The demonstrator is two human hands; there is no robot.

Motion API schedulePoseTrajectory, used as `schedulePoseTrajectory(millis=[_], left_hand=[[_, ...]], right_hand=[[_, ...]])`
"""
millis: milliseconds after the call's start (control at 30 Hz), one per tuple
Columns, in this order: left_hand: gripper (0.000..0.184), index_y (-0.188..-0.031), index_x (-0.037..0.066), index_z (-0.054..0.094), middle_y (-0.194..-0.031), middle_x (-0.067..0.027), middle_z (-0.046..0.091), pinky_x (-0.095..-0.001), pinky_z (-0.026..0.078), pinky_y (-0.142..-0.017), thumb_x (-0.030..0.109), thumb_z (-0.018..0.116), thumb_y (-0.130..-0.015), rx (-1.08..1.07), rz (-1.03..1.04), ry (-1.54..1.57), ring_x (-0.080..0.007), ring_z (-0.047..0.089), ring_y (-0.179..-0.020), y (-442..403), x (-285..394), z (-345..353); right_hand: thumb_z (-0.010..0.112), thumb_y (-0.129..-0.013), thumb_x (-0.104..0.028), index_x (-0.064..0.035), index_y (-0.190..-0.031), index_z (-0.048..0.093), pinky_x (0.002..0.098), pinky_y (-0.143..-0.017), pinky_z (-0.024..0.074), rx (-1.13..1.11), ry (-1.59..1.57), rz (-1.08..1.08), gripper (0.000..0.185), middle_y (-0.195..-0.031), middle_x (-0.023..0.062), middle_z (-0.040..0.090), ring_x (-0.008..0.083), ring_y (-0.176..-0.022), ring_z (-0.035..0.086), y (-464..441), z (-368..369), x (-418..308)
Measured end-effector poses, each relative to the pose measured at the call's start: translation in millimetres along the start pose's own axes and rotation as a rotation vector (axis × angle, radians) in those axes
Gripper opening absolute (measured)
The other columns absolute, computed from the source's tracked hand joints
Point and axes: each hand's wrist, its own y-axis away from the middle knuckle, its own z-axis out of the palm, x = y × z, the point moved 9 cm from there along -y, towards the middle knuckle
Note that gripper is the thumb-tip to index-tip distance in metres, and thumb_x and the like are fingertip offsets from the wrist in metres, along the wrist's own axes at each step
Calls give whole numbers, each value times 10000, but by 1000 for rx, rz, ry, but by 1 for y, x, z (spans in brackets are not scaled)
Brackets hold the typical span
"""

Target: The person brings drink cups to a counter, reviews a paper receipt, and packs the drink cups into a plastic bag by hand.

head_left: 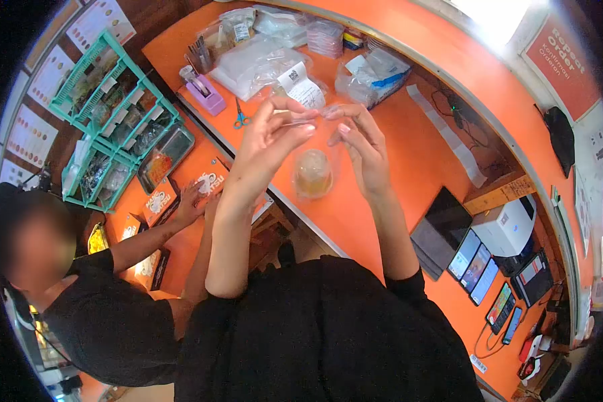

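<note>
A clear plastic bag (337, 157) hangs between my hands above the orange counter. Inside it stands a lidded clear cup (313, 175) with a pale yellow drink. My left hand (275, 134) pinches one top corner of the bag, fingers closed. On the other side, my right hand (360, 139) pinches the opposite top corner. Just beyond my fingers lies a printed paper receipt (300, 86) on some plastic packaging. A pair of blue-handled scissors (241, 118) rests left of my left hand.
A purple tape dispenser (204, 95) and clear plastic bags (248, 65) lie at the back. Several phones (472, 258) and a white printer (506, 226) stand at right. Left, a co-worker (107, 315) reaches toward orange boxes (159, 201) beside a teal rack (117, 110).
</note>
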Motion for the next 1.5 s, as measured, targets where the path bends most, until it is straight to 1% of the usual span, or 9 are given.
schedulePoseTrajectory(millis=[467,600,667,767,933,1033,1300,1400,1500], left_hand=[[147,-981,71,571,-976,-52,627,-312,455,-888,163,625,-879,57,-61,478,-165,624,-997,-6,-10,-9],[178,-995,53,593,-942,-31,622,-300,441,-880,188,630,-886,16,-26,217,-161,624,-942,-1,4,3],[200,-1003,46,598,-931,-27,623,-301,445,-872,206,637,-891,-20,-25,108,-161,627,-930,2,7,6],[288,-1125,33,589,-1009,-70,642,-300,439,-950,223,632,-913,-203,-101,-205,-182,612,-1035,10,7,12],[620,-1159,0,577,-1119,-206,619,-382,451,-960,418,787,-753,128,202,-961,-292,589,-1127,28,55,-39],[812,-1224,-1,539,-1198,-229,585,-393,437,-989,469,852,-641,-160,96,-1200,-324,567,-1169,12,-54,-91],[694,-1240,-15,528,-1138,-93,634,-332,487,-889,229,807,-654,-280,-20,-292,-158,588,-1046,-29,-165,-32],[526,-1190,-18,587,-1063,-57,663,-327,493,-876,183,769,-739,-267,21,-223,-146,614,-990,-34,-161,-31],[406,-1198,-19,619,-1038,-51,675,-326,487,-888,167,712,-849,-357,-137,-276,-143,618,-978,-26,-155,-13]], right_hand=[[759,-777,-280,-82,-1189,595,360,-939,399,-18,437,-243,486,-1256,82,535,208,-1154,503,9,12,-8],[825,-695,-329,-74,-1257,583,395,-977,421,98,395,-127,664,-1242,89,587,243,-1165,548,23,-2,48],[792,-743,-283,-60,-1248,602,407,-936,466,-266,428,230,584,-1237,119,620,244,-1101,594,17,15,99],[710,-817,-213,-38,-1189,629,388,-870,497,-243,221,184,419,-1145,136,660,242,-1025,632,12,17,119],[569,-901,-185,-4,-1069,607,395,-804,492,-340,374,178,249,-960,125,657,261,-912,630,14,21,109],[516,-921,-195,-8,-1009,581,420,-794,455,-342,433,213,216,-936,129,616,288,-880,584,15,24,111],[436,-1003,-276,-46,-968,562,430,-994,250,-498,1051,44,264,-1031,93,550,253,-1031,440,-3,34,76],[442,-1000,-280,-67,-913,561,355,-838,361,-402,937,27,258,-886,58,550,183,-890,491,-6,17,86],[496,-937,-181,-56,-872,556,291,-689,387,-210,144,466,153,-777,37,525,152,-731,495,-9,-1,106]])
